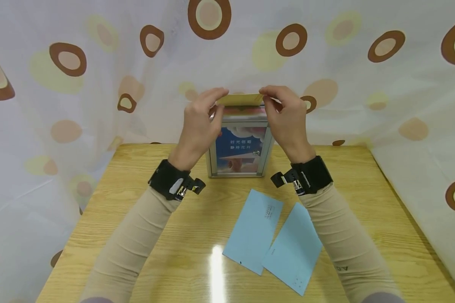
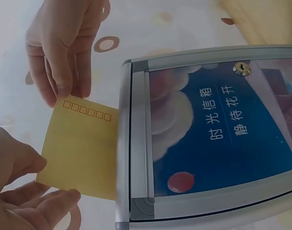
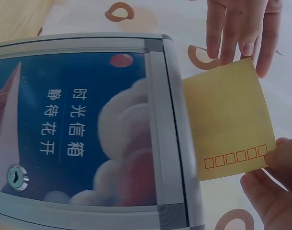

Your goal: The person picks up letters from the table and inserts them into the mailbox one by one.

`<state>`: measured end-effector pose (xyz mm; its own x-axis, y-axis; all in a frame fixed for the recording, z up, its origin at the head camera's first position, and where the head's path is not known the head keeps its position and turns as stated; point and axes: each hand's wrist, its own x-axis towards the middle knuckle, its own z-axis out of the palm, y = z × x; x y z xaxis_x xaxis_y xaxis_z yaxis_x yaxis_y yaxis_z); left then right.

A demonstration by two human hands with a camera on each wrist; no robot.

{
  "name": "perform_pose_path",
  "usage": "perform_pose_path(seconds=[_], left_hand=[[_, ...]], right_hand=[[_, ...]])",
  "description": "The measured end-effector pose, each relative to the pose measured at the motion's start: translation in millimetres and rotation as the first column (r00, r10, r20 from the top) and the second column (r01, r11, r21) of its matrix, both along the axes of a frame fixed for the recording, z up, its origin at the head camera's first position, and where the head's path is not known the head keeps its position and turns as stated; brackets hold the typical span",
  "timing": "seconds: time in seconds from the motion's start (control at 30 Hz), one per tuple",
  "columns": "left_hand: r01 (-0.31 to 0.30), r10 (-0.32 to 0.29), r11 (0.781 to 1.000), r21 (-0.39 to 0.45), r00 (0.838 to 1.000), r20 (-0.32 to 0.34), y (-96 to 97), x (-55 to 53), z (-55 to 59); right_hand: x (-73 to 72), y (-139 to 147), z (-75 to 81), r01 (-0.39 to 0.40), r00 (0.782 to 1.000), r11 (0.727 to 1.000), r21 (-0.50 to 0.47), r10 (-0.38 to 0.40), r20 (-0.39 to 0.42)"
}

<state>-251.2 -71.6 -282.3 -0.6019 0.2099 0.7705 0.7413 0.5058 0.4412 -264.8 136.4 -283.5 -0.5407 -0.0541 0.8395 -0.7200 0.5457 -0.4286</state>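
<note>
A yellow envelope [image 1: 239, 99] with a row of red postcode boxes stands upright above a metal-framed mailbox [image 1: 266, 145]. Its lower part goes out of sight behind the mailbox's top edge, as the left wrist view shows. My left hand [image 1: 200, 124] pinches the envelope's left side near an upper corner, thumb on the front face. At the opposite upper corner my right hand [image 1: 288, 122] holds it between thumb and fingers. The mailbox door carries a blue picture with clouds, white characters and a small round lock [image 2: 241, 68].
Two light blue envelopes [image 1: 253, 231], [image 1: 293, 250] lie on the wooden table [image 1: 174, 252] in front of the mailbox, their edges meeting. A white patterned sheet [image 1: 227, 63] hangs behind and along both sides. Each wrist wears a black camera strap [image 1: 170, 179].
</note>
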Motion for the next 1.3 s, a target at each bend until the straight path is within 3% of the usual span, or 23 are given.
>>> perform_pose_path(seconds=[0.17, 0.3, 0.47, 0.57, 0.7, 0.8, 0.9, 1.0, 1.1, 1.2, 1.3], left_hand=[[-0.006, 0.008, 0.999, -0.033, 0.998, 0.065, -0.9, -0.9, -3.8], [-0.021, 0.030, 0.996, -0.087, 0.994, 0.109, -2.6, -1.8, -3.1], [-0.037, 0.074, 0.985, -0.166, 0.972, 0.225, -4.9, 3.1, -5.0], [-0.034, 0.086, 0.979, -0.199, 0.962, 0.258, -6.8, 13.0, -10.6], [-0.055, 0.108, 0.967, -0.249, 0.972, 0.206, -9.6, 33.7, -23.6], [-0.110, 0.168, 0.947, -0.303, 0.971, 0.171, -10.9, 54.0, -36.4], [-0.165, 0.244, 0.914, -0.371, 0.954, 0.176, -9.3, 74.1, -53.2], [-0.181, 0.303, 0.875, -0.449, 0.928, 0.216, -6.2, 91.3, -74.9], [-0.163, 0.348, 0.838, -0.520, 0.894, 0.281, -4.7, 107.1, -99.3], [-0.137, 0.376, 0.822, -0.553, 0.860, 0.345, -4.9, 121.3, -122.2], [-0.111, 0.387, 0.818, -0.564, 0.832, 0.398, -7.1, 134.6, -140.6]], right_hand=[[-3.2, 2, -7.4, -0.038, 0.998, 0.999, 0.007, 0.038, 0.045], [-4.6, 1, -10.2, -0.033, 0.994, 0.997, 0.067, 0.026, 0.110], [-0.9, 0, -15.5, -0.004, 0.989, 0.988, 0.154, -0.019, 0.145], [8.0, 2, -23.0, -0.002, 0.992, 0.988, 0.156, -0.017, 0.122], [29.6, 8, -35.8, -0.013, 0.995, 0.988, 0.151, -0.003, 0.099], [49.5, 14, -48.6, -0.025, 0.993, 0.982, 0.185, 0.003, 0.121], [69.9, 17, -65.8, -0.037, 0.983, 0.970, 0.242, -0.009, 0.186], [90.5, 19, -86.5, -0.042, 0.960, 0.953, 0.300, -0.044, 0.275], [110.6, 21, -107.8, -0.036, 0.923, 0.932, 0.360, -0.108, 0.371], [128.8, 25, -125.1, -0.022, 0.871, 0.904, 0.428, -0.193, 0.452], [145.6, 34, -137.4, -0.018, 0.805, 0.882, 0.471, -0.267, 0.530]])
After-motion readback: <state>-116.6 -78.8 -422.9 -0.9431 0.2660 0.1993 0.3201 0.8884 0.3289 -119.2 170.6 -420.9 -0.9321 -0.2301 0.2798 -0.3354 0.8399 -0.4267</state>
